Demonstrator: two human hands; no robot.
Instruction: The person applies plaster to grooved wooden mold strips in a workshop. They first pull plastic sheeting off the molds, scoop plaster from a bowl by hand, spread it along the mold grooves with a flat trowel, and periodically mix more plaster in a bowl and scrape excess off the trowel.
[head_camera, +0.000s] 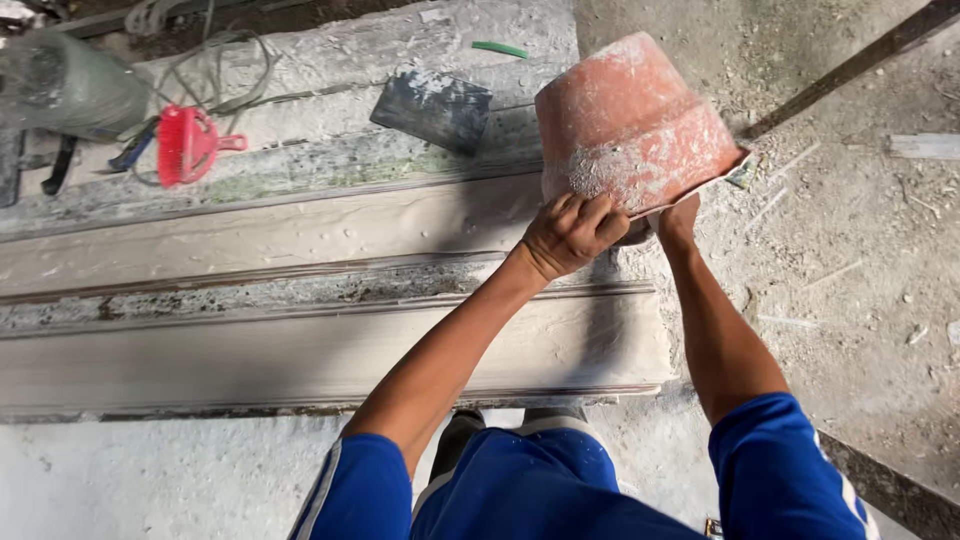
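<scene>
While the long plaster moulding slab (300, 350) lies across the near middle, running left to right with wet grey plaster in its channels, a plaster-caked orange bucket (630, 125) is held upturned above its right end, mouth tipped down toward the person. Left hand (568, 235) closed on the bucket's near rim, fingers curled over the edge. Right hand (678, 220) mostly hidden under the rim; it appears to grip the edge from below. Judgement: the emptying step is in hand, contents going onto the slab's right end; a next move would call for steadying the rim with both hands. Far left: red handled tool (190, 143) among loose cords. Far centre: dark flat trowel blade (432, 108). Smallest: green strip (500, 48), far.
</scene>
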